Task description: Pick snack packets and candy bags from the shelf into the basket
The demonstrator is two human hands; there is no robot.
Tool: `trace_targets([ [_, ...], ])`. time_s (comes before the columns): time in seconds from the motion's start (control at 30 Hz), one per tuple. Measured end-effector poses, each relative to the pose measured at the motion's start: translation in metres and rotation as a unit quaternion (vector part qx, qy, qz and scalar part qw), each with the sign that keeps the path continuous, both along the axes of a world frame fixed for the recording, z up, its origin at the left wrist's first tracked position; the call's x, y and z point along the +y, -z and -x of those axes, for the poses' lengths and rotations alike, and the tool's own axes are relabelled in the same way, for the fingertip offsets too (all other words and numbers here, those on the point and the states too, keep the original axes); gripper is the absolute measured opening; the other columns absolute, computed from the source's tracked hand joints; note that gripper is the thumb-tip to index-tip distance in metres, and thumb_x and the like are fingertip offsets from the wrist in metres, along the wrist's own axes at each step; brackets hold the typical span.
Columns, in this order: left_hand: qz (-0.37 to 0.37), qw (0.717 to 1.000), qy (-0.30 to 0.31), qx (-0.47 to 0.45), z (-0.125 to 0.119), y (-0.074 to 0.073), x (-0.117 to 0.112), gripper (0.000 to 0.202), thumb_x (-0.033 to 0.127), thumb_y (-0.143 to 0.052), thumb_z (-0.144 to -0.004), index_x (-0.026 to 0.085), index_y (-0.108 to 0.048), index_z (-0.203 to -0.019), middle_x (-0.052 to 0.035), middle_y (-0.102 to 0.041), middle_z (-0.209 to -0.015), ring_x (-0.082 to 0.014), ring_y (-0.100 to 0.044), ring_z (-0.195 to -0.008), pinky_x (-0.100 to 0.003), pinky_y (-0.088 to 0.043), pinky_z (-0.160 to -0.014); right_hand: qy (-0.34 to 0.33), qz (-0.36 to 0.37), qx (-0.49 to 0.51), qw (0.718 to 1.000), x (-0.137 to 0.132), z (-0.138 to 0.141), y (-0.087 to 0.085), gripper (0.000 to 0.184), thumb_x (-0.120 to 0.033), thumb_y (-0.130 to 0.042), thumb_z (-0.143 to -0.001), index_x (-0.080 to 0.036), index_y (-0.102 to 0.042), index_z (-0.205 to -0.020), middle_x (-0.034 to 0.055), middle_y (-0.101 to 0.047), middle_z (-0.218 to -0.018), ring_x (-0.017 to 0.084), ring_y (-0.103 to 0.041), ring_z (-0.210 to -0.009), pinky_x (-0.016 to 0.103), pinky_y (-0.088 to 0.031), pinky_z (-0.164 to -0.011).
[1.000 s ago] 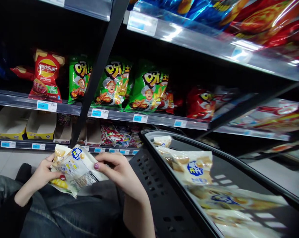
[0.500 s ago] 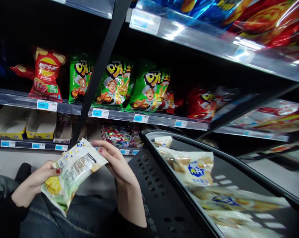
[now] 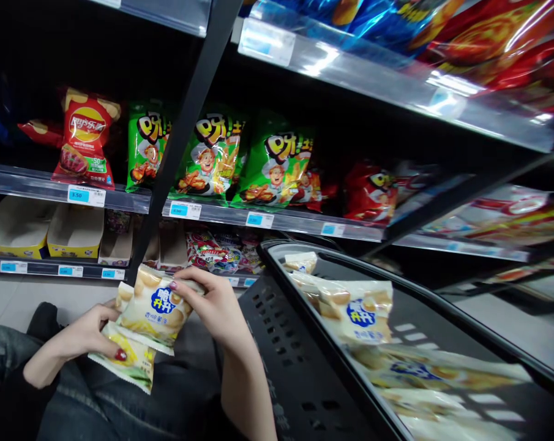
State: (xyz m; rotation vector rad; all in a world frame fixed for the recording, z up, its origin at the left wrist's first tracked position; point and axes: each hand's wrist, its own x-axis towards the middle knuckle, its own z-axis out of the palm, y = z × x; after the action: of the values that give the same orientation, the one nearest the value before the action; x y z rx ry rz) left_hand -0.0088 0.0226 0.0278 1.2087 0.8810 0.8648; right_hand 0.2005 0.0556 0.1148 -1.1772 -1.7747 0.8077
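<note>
My left hand grips a small pale snack bag with yellow and green print, its thumb across the front. My right hand pinches the upper right corner of a cream snack bag with a blue cloud-shaped logo and round brown chips. This bag faces me and overlaps the top of the lower one. Behind its left edge pokes the corner of another pale packet, mostly hidden. Beside my right forearm stands a dark shopping basket, holding several similar bags, one a cream snack bag with the same logo.
Ahead, a shelf carries a red chip bag and several green snack bags. Below are open cardboard trays and small colourful packets. A slanted black post divides the shelving. An upper shelf edge juts out at the right.
The printed back of a packet faced me before. Now the bags show their fronts and are spread apart, one in each hand. My right hand has closed on the upper bag's corner.
</note>
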Motion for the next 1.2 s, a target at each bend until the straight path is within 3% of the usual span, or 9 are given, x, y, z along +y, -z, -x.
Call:
trace_targets([
  [0.1,-0.077,0.994,0.038,0.060,-0.002,-0.011,0.002,0.029,0.026,-0.077,-0.051,0.018,-0.073,-0.079,-0.0060,-0.054,-0.124,-0.0324,-0.045,-0.116,-0.036,-0.037,-0.096,0.013,0.017,-0.017,1.000,0.001,0.001,-0.001,0.010,-0.026,-0.061,-0.070,-0.018,-0.064,-0.065,0.0020,-0.063,-0.067,0.017,-0.057,-0.066,0.025,-0.042,-0.061],
  [0.23,-0.082,0.994,0.019,0.067,-0.008,-0.013,0.001,0.025,0.030,-0.070,-0.063,0.017,-0.072,-0.085,-0.0095,-0.056,-0.119,-0.0297,-0.050,-0.111,-0.034,-0.042,-0.092,0.031,0.052,0.030,0.998,0.005,0.002,0.002,0.016,-0.030,-0.060,-0.070,-0.017,-0.063,-0.062,0.0027,-0.062,-0.065,0.016,-0.054,-0.065,0.025,-0.040,-0.058],
  [0.43,-0.006,1.000,0.014,-0.027,-0.009,-0.024,-0.009,0.031,0.025,-0.070,-0.065,0.019,-0.069,-0.095,-0.0073,-0.057,-0.120,-0.0261,-0.060,-0.094,-0.032,-0.050,-0.078,0.041,0.197,0.180,0.963,0.022,0.002,0.024,0.016,-0.030,-0.067,-0.060,-0.014,-0.062,-0.057,0.0013,-0.060,-0.057,0.012,-0.052,-0.054,0.023,-0.038,-0.052],
  [0.6,0.049,0.997,0.006,-0.056,-0.011,-0.030,-0.015,0.032,0.025,-0.072,-0.063,0.018,-0.069,-0.094,-0.0075,-0.058,-0.118,-0.0274,-0.062,-0.091,-0.032,-0.052,-0.072,0.045,0.231,0.202,0.951,0.031,0.003,0.035,0.018,-0.029,-0.070,-0.055,-0.013,-0.063,-0.057,0.0014,-0.060,-0.056,0.011,-0.052,-0.053,0.022,-0.039,-0.053],
  [0.73,0.026,0.999,-0.027,-0.012,-0.011,-0.024,-0.009,0.022,0.026,-0.072,-0.062,0.015,-0.072,-0.081,-0.0088,-0.055,-0.122,-0.0305,-0.055,-0.104,-0.032,-0.049,-0.080,0.058,0.205,0.204,0.956,0.024,0.003,0.024,0.017,-0.029,-0.069,-0.057,-0.013,-0.062,-0.057,0.0009,-0.060,-0.056,0.010,-0.052,-0.053,0.021,-0.038,-0.052],
  [0.83,0.031,0.998,-0.056,-0.005,-0.009,-0.013,0.000,0.019,0.027,-0.072,-0.061,0.013,-0.072,-0.073,-0.0110,-0.053,-0.123,-0.0312,-0.057,-0.100,-0.033,-0.049,-0.079,0.049,0.167,0.174,0.969,0.007,0.004,0.006,0.016,-0.030,-0.067,-0.061,-0.014,-0.062,-0.058,0.0000,-0.060,-0.056,0.011,-0.052,-0.052,0.020,-0.038,-0.050],
  [1.0,0.025,0.997,-0.064,-0.020,-0.007,-0.001,0.009,0.024,0.023,-0.072,-0.060,0.014,-0.072,-0.082,-0.0105,-0.057,-0.116,-0.0274,-0.060,-0.092,-0.033,-0.049,-0.077,-0.021,0.110,0.051,0.992,-0.023,0.009,-0.023,0.014,-0.027,-0.061,-0.069,-0.015,-0.065,-0.063,0.0015,-0.062,-0.061,0.013,-0.054,-0.058,0.022,-0.040,-0.052],
  [1.2,-0.027,0.997,-0.068,0.035,-0.003,-0.006,0.008,0.018,0.024,-0.072,-0.059,0.015,-0.073,-0.075,-0.0113,-0.060,-0.110,-0.0291,-0.056,-0.097,-0.035,-0.045,-0.082,-0.051,0.004,-0.025,0.998,-0.024,0.004,-0.024,0.012,-0.021,-0.052,-0.079,-0.018,-0.063,-0.074,0.0022,-0.063,-0.072,0.015,-0.056,-0.068,0.024,-0.042,-0.061],
])
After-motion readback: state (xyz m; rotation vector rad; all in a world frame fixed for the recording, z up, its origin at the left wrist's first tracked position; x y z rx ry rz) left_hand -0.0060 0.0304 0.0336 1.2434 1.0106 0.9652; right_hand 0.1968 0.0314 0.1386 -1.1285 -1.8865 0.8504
